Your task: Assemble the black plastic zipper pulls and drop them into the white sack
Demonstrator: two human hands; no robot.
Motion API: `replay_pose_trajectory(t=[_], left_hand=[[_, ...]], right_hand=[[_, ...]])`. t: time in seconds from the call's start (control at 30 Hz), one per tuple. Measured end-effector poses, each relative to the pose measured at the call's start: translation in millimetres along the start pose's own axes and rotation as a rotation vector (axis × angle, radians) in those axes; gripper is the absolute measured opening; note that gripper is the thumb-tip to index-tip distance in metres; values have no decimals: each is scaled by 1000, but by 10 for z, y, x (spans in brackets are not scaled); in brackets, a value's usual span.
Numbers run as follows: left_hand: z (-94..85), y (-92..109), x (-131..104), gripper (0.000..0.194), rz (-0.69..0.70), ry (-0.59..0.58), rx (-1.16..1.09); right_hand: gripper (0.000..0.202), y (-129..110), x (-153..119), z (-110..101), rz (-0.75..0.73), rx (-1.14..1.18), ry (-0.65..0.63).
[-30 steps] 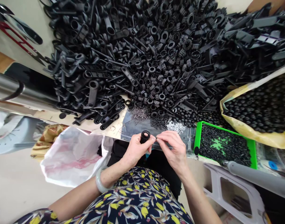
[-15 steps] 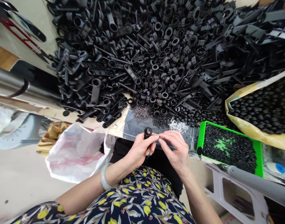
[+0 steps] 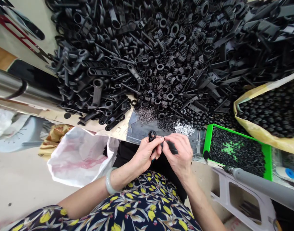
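Note:
A black plastic part with a ring-shaped end (image 3: 152,136) is gripped in my left hand (image 3: 147,152), the ring standing up above the thumb. Most of that part is hidden by the fingers. My right hand (image 3: 179,150) is closed in a pinch, its thumb and forefinger meeting my left fingertips. Whatever lies between those fingertips is too small to make out. Just beyond the hands, at the table's edge, are a pile of small white pins (image 3: 184,128), small black pieces (image 3: 166,124) and little brownish screws or springs (image 3: 145,115).
Black ring-ended levers (image 3: 96,93) and toothed rings (image 3: 164,89) heap across the table. At right stand a green tray (image 3: 207,141) of small black pieces and a yellow bag (image 3: 247,128) of black balls. A white bag (image 3: 74,160) hangs at left; red-handled scissors (image 3: 19,37) lie upper left.
My right hand has shifted slightly left and its fingers have curled a little more at my left fingertips. The left hand keeps the black part in nearly the same place.

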State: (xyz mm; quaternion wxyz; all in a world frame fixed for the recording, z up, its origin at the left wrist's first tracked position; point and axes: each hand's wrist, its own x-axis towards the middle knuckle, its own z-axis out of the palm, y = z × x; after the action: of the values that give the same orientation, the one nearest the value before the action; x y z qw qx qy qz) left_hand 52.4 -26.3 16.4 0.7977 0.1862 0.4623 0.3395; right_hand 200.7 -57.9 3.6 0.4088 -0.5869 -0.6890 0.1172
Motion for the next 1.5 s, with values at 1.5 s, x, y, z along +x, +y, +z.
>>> replay_pose_trajectory(t=[1.5], left_hand=[[-245,12,-215,38,-89,-192,150]], right_hand=[[15,147,-35,-8,-112,-86,-164]])
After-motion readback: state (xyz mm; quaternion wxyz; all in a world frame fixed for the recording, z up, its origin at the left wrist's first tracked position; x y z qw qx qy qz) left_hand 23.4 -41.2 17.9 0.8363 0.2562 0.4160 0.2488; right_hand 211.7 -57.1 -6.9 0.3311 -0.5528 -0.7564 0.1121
